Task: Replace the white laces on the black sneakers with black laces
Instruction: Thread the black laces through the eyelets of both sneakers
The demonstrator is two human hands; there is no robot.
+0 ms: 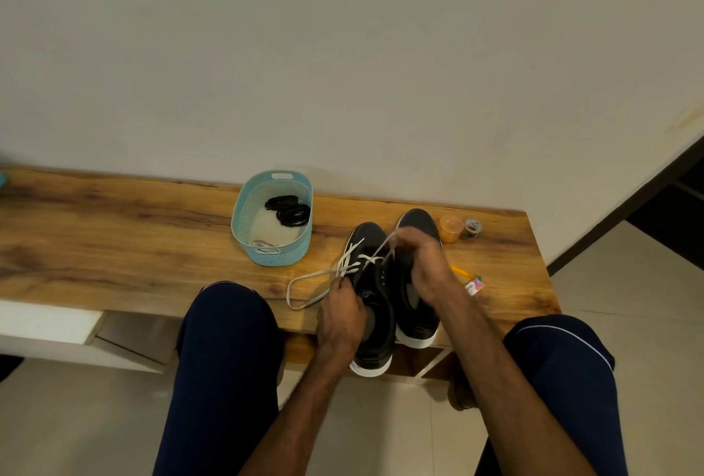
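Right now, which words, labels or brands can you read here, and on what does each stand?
None reads clearly.
Laced sneaker: pale tongue logo, too blurred to read.
Pink packet: dark print, too small to read.

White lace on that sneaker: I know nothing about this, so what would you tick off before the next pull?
1. Left hand pinches the white lace: ok.
2. Right hand holds the other strand, raised and taut: ok.
3. Lace free of every eyelet on the near sneaker: not ok, it crosses the front rows.
4. Sneaker steady on the bench: cannot tell; its heel overhangs the front edge.
5. Black laces ready in the blue basket: ok.
6. Loose loop free of knots: cannot tell.
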